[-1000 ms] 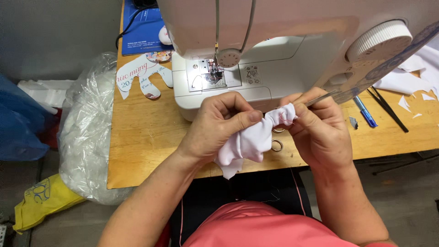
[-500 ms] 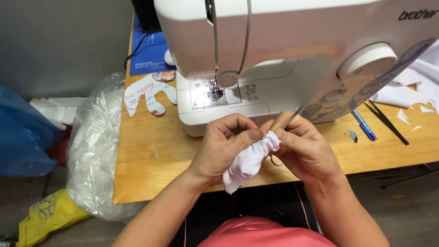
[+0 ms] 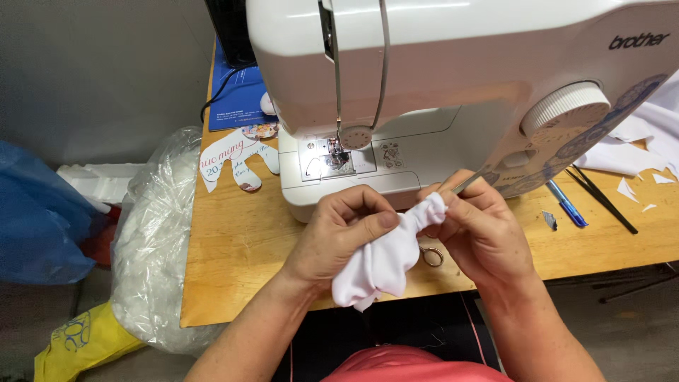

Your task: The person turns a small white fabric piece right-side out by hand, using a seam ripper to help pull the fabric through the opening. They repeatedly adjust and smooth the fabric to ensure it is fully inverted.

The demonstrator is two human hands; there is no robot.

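Hands working a white fabric piece at the sewing machine

Fabric first: I see the small white fabric piece (image 3: pixel 385 258) held above the front edge of the wooden table (image 3: pixel 240 262), just before the white sewing machine (image 3: pixel 438 85). Its long axis runs diagonally, gathered tip up-right, loose end hanging down-left. My left hand (image 3: pixel 339 240) curls around its middle, fingers pressed together, thumb flat on the cloth. My right hand (image 3: pixel 484 233) pinches a thin metal tool (image 3: pixel 468 182) at the gathered tip, fingers closed tight. Small scissors (image 3: pixel 430 255) lie beneath. A clear plastic bag (image 3: pixel 159 240) of white stuffing stands left of the table.
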